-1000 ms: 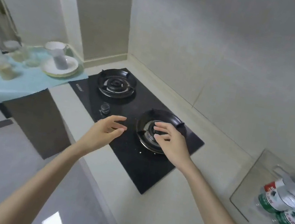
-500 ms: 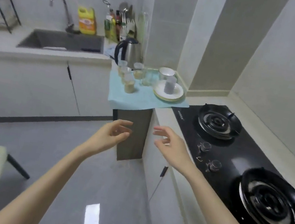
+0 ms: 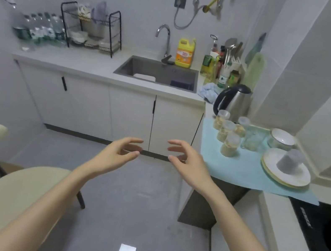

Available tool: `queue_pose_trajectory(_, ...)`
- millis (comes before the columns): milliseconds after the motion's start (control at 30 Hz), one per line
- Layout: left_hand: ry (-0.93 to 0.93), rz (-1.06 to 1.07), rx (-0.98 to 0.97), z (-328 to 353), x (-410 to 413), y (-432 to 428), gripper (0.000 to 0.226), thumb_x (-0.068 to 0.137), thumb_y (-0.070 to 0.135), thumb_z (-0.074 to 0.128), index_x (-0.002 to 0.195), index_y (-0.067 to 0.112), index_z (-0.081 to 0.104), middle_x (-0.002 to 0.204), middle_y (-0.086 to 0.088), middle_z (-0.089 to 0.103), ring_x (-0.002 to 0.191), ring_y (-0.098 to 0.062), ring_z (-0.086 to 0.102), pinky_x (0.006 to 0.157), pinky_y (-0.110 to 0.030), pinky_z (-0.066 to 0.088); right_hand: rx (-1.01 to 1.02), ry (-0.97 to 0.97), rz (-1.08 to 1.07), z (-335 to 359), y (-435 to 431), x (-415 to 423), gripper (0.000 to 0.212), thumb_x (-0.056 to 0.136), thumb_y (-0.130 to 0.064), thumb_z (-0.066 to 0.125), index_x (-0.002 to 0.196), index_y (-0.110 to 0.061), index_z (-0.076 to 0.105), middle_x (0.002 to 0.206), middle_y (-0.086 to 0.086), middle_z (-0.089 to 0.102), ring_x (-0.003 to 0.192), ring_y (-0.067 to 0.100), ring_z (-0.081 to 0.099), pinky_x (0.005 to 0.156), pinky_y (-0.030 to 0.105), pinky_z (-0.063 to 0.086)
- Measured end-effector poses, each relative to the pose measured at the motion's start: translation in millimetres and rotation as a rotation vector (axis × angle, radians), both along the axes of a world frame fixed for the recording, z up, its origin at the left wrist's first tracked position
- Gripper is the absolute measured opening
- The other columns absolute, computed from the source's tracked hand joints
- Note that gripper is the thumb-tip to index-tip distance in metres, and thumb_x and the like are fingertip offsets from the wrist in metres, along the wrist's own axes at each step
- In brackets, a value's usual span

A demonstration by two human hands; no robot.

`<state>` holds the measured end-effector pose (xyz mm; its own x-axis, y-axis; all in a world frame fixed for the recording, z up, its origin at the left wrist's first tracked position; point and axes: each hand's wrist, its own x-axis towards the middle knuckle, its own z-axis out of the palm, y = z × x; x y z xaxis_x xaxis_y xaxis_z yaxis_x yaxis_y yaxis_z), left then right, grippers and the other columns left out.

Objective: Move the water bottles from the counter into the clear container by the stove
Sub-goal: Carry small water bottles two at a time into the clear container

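Several water bottles (image 3: 41,29) with green labels stand in a cluster at the far left of the grey counter (image 3: 78,60), beside a black dish rack. My left hand (image 3: 121,153) and my right hand (image 3: 186,159) hover side by side over the floor in the middle of the view, fingers loosely curved, holding nothing. Both hands are far from the bottles. The clear container is out of view. Only a corner of the black stove (image 3: 322,232) shows at the lower right.
A sink (image 3: 158,73) with a tap sits mid-counter. A kettle (image 3: 234,101), several jars (image 3: 228,136), plates and a bowl stand on a blue mat (image 3: 244,172) at right. A cream chair (image 3: 9,193) stands at lower left. A yellow detergent jug (image 3: 185,52) is by the tap.
The view has swung left from the stove and the container with bottles to the sink counter. Both hands stayed empty in front of me.
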<state>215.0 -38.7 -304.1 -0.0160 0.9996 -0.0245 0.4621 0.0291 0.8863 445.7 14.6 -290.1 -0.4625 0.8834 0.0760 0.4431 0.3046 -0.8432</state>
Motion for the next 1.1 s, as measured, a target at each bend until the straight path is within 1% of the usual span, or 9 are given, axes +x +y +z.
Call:
queue_pose_trajectory(67, 0.002, 0.044, 0.006, -3, -24, 20, 0.033, 0.094, 0.021, 0.058, 0.126, 0.031, 0.055, 0.114, 0.011, 0.067, 0.098, 0.001, 0.065, 0.078, -0.011, 0.048, 0.005, 0.004, 0.034, -3, 30, -27, 0.036, 0.093, -0.02, 0.058, 0.128, -0.028, 0.053, 0.119, -0.011, 0.062, 0.091, 0.01, 0.063, 0.083, 0.025, 0.053)
queue_pose_trajectory(200, 0.0, 0.156, 0.058, -4, -70, 76, 0.031, 0.094, 0.02, 0.058, 0.124, 0.028, 0.056, 0.113, 0.011, 0.068, 0.097, -0.003, 0.067, 0.084, -0.016, 0.048, -0.001, 0.025, 0.13, -8, 111, -83, 0.035, 0.092, -0.016, 0.058, 0.125, -0.028, 0.055, 0.117, -0.009, 0.063, 0.084, 0.014, 0.063, 0.072, 0.016, 0.05)
queue_pose_trajectory(533, 0.024, 0.407, 0.08, 40, -190, 226, 0.036, 0.095, 0.024, 0.055, 0.13, 0.028, 0.052, 0.117, 0.011, 0.065, 0.097, -0.001, 0.066, 0.09, -0.025, 0.05, 0.024, 0.048, 0.349, 24, 315, -222, 0.036, 0.092, -0.019, 0.059, 0.126, -0.03, 0.052, 0.116, -0.008, 0.064, 0.081, 0.011, 0.061, 0.077, 0.02, 0.048)
queue_pose_trajectory(600, 0.022, 0.448, 0.061, 44, -215, 245, 0.036, 0.095, 0.025, 0.056, 0.13, 0.029, 0.052, 0.117, 0.011, 0.065, 0.098, -0.001, 0.066, 0.091, -0.028, 0.051, 0.03, 0.048, 0.4, 30, 341, -253, 0.036, 0.092, -0.02, 0.059, 0.127, -0.029, 0.052, 0.117, -0.009, 0.063, 0.085, 0.01, 0.062, 0.076, 0.018, 0.048)
queue_pose_trajectory(700, 0.021, 0.503, 0.054, 44, -258, 272, 0.036, 0.095, 0.025, 0.056, 0.13, 0.029, 0.052, 0.118, 0.011, 0.065, 0.097, 0.001, 0.065, 0.087, -0.022, 0.05, 0.041, 0.069, 0.464, 33, 380, -304, 0.037, 0.091, -0.018, 0.06, 0.126, -0.026, 0.053, 0.117, -0.007, 0.064, 0.098, 0.015, 0.064, 0.084, 0.025, 0.052)
queue_pose_trajectory(767, 0.015, 0.534, 0.063, 43, -285, 289, 0.036, 0.095, 0.024, 0.056, 0.13, 0.028, 0.052, 0.118, 0.01, 0.065, 0.097, 0.0, 0.066, 0.087, -0.022, 0.05, 0.041, 0.089, 0.487, 32, 403, -337, 0.036, 0.09, -0.014, 0.061, 0.125, -0.023, 0.055, 0.116, -0.004, 0.065, 0.101, 0.008, 0.063, 0.083, 0.018, 0.05)
queue_pose_trajectory(867, -0.004, 0.588, 0.076, 35, -332, 319, 0.035, 0.095, 0.022, 0.056, 0.129, 0.026, 0.053, 0.118, 0.008, 0.065, 0.099, -0.005, 0.066, 0.091, -0.027, 0.05, 0.037, 0.098, 0.509, 28, 437, -389, 0.036, 0.09, -0.012, 0.061, 0.124, -0.023, 0.056, 0.114, -0.005, 0.066, 0.081, -0.009, 0.058, 0.073, 0.006, 0.043)
queue_pose_trajectory(967, -0.011, 0.613, 0.082, 30, -389, 357, 0.034, 0.095, 0.019, 0.056, 0.129, 0.024, 0.053, 0.119, 0.004, 0.065, 0.102, -0.011, 0.065, 0.088, -0.023, 0.048, 0.036, 0.101, 0.526, 25, 475, -451, 0.036, 0.09, -0.015, 0.06, 0.124, -0.027, 0.056, 0.114, -0.007, 0.066, 0.074, -0.001, 0.059, 0.071, 0.009, 0.045)
queue_pose_trajectory(1100, 0.008, 0.609, 0.07, 36, -469, 410, 0.034, 0.095, 0.017, 0.055, 0.129, 0.021, 0.052, 0.119, 0.001, 0.064, 0.106, -0.018, 0.063, 0.085, -0.021, 0.048, 0.023, 0.121, 0.525, 29, 524, -537, 0.037, 0.09, -0.014, 0.06, 0.124, -0.028, 0.056, 0.115, -0.007, 0.065, 0.079, 0.011, 0.061, 0.071, 0.009, 0.046)
